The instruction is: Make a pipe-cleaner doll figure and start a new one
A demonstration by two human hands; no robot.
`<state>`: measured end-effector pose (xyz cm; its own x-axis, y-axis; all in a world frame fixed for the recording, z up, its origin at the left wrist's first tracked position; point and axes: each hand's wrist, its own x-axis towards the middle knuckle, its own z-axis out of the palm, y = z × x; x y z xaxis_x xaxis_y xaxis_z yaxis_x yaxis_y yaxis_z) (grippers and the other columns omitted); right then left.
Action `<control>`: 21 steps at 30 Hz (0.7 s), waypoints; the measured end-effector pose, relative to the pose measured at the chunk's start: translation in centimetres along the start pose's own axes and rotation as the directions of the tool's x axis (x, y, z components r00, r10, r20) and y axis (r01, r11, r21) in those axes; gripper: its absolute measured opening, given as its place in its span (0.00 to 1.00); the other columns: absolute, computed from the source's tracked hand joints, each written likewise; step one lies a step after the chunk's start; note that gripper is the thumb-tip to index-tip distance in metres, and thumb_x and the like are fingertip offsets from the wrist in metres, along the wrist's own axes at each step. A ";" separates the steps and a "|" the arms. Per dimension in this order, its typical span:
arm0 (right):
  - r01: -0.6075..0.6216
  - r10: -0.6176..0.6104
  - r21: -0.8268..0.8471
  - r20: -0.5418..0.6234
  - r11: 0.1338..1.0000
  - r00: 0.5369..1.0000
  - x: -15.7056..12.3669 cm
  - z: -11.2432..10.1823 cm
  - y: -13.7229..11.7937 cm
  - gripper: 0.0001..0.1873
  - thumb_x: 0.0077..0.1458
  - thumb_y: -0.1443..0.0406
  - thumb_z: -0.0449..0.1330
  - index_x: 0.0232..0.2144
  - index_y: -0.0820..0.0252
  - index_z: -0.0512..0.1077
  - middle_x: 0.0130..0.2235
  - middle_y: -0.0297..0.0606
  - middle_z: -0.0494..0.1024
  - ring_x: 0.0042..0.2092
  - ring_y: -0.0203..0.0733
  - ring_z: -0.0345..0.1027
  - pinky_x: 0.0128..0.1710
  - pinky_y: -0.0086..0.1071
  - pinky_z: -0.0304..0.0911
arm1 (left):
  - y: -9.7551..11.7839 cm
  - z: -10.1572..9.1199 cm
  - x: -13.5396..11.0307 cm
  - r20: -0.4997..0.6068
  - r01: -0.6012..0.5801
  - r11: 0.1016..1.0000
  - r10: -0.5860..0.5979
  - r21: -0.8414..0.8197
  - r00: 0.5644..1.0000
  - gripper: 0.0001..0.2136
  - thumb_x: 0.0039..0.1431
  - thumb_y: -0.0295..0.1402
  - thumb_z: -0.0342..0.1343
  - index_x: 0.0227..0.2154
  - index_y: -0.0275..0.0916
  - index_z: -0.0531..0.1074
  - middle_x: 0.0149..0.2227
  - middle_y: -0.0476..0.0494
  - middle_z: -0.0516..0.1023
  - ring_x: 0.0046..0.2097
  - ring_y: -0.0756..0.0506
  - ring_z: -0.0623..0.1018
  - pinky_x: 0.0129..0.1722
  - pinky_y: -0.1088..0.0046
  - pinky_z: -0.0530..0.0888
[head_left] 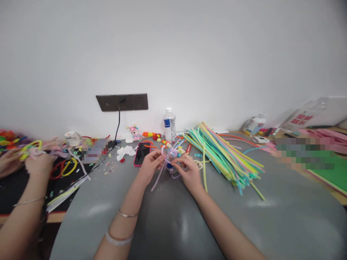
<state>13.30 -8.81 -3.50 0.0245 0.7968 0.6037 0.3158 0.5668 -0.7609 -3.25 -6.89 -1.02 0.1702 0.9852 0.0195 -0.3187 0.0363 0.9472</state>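
Observation:
Between my hands, above the grey table, is a small lavender pipe-cleaner figure [172, 153] with loose strands around it. My left hand [150, 165] is closed in a pinch on a lavender pipe cleaner [157, 180], whose end hangs down toward the table. From the other side my right hand [189, 172] pinches the figure, thumb and fingertips together. Something clear and blue shows just below the figure; my fingers partly cover it, and what it is I cannot make out.
A large bundle of pastel pipe cleaners [225, 155] spreads to the right. Behind stand a water bottle [170, 126] and a pink pipe-cleaner toy [134, 133]. A phone [142, 154] and crumpled tissue [126, 153] lie left. Another person's hands [39, 164] work near scissors [69, 167].

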 end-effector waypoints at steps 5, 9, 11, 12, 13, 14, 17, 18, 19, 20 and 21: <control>-0.022 0.032 0.078 -0.133 0.997 0.991 -0.4 0.0 0.4 0.10 0.54 0.57 0.66 0.31 0.55 0.72 0.25 0.28 0.62 0.27 0.37 0.55 0.31 0.33 0.53 | 0.1 -0.2 0.1 -0.003 0.063 0.997 -0.063 -0.040 0.998 0.19 0.42 0.43 0.71 0.23 0.36 0.68 0.20 0.55 0.68 0.20 0.57 0.65 0.20 0.82 0.60; -0.033 0.084 0.188 -0.272 0.982 0.958 -0.1 -0.2 0.9 0.12 0.57 0.56 0.62 0.36 0.55 0.66 0.31 0.30 0.65 0.31 0.38 0.59 0.34 0.32 0.58 | 0.2 -0.4 0.4 0.019 0.174 0.978 -0.173 -0.114 0.985 0.19 0.38 0.42 0.73 0.24 0.34 0.71 0.21 0.53 0.71 0.20 0.58 0.65 0.17 0.84 0.59; -0.047 0.108 0.231 -0.262 0.972 0.959 0.6 -0.4 1.3 0.13 0.59 0.55 0.60 0.40 0.55 0.66 0.35 0.35 0.69 0.37 0.40 0.64 0.39 0.34 0.61 | 0.4 -0.5 0.8 0.031 0.226 0.965 -0.224 -0.134 0.974 0.19 0.36 0.40 0.74 0.23 0.32 0.73 0.22 0.51 0.73 0.19 0.59 0.64 0.15 0.85 0.58; -0.059 0.121 0.262 -0.230 0.963 0.966 1.0 -0.6 1.6 0.14 0.59 0.53 0.59 0.41 0.55 0.66 0.38 0.37 0.71 0.39 0.42 0.66 0.42 0.36 0.62 | 0.5 -0.6 0.9 0.034 0.243 0.960 -0.240 -0.139 0.970 0.19 0.36 0.40 0.74 0.22 0.32 0.73 0.21 0.51 0.73 0.19 0.60 0.63 0.15 0.85 0.57; -0.074 0.131 0.295 -0.178 0.953 0.975 1.4 -0.7 1.9 0.16 0.59 0.52 0.59 0.43 0.55 0.66 0.42 0.40 0.72 0.42 0.44 0.68 0.44 0.37 0.63 | 0.7 -0.6 1.1 0.034 0.253 0.957 -0.250 -0.142 0.968 0.19 0.35 0.39 0.75 0.22 0.32 0.73 0.21 0.51 0.73 0.18 0.60 0.63 0.14 0.86 0.57; -0.090 0.134 0.327 -0.113 0.941 0.985 1.8 -0.7 2.2 0.19 0.59 0.50 0.58 0.45 0.54 0.66 0.45 0.42 0.73 0.44 0.45 0.69 0.45 0.39 0.64 | 0.8 -0.6 1.2 0.034 0.260 0.955 -0.257 -0.144 0.966 0.18 0.34 0.38 0.75 0.21 0.32 0.73 0.21 0.51 0.73 0.18 0.60 0.63 0.14 0.86 0.57; -0.113 0.090 0.378 0.078 0.919 0.993 2.6 -0.7 3.1 0.25 0.56 0.47 0.60 0.50 0.53 0.66 0.51 0.44 0.74 0.51 0.49 0.69 0.51 0.42 0.64 | 0.9 -0.7 1.5 0.030 0.287 0.945 -0.286 -0.157 0.958 0.16 0.35 0.35 0.75 0.22 0.31 0.74 0.21 0.50 0.74 0.18 0.60 0.63 0.13 0.87 0.57; -0.116 0.074 0.375 0.126 0.920 0.989 2.7 -0.6 3.3 0.27 0.54 0.48 0.62 0.52 0.52 0.66 0.51 0.44 0.74 0.53 0.49 0.69 0.53 0.43 0.64 | 0.8 -0.7 1.6 0.028 0.297 0.941 -0.296 -0.161 0.955 0.15 0.36 0.34 0.74 0.22 0.31 0.74 0.21 0.50 0.74 0.18 0.60 0.64 0.13 0.87 0.58; -0.119 0.062 0.363 0.164 0.924 0.985 2.7 -0.6 3.5 0.29 0.53 0.49 0.64 0.53 0.52 0.66 0.52 0.44 0.74 0.54 0.50 0.68 0.55 0.44 0.63 | 0.7 -0.7 1.7 0.027 0.307 0.937 -0.306 -0.167 0.952 0.14 0.38 0.33 0.74 0.22 0.31 0.74 0.21 0.50 0.75 0.18 0.60 0.65 0.13 0.88 0.59; -0.122 0.058 0.344 0.191 0.931 0.980 2.7 -0.5 3.6 0.30 0.52 0.50 0.66 0.53 0.52 0.66 0.53 0.43 0.74 0.56 0.50 0.67 0.57 0.45 0.61 | 0.6 -0.6 1.7 0.025 0.316 0.933 -0.316 -0.172 0.948 0.13 0.40 0.33 0.73 0.22 0.31 0.75 0.22 0.50 0.75 0.18 0.60 0.65 0.13 0.88 0.60; -0.127 0.060 0.321 0.210 0.938 0.976 2.5 -0.4 3.7 0.30 0.51 0.51 0.67 0.54 0.52 0.66 0.54 0.43 0.73 0.57 0.50 0.66 0.58 0.45 0.60 | 0.5 -0.6 1.8 0.024 0.324 0.929 -0.325 -0.177 0.945 0.12 0.42 0.32 0.72 0.23 0.31 0.75 0.22 0.49 0.75 0.18 0.60 0.66 0.14 0.88 0.61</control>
<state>14.95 -4.77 -4.67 -0.1560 0.8556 0.4936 -0.0117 0.4981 -0.8671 -3.70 -5.02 -0.72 0.2871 0.9156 -0.2814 -0.4065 0.3825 0.8298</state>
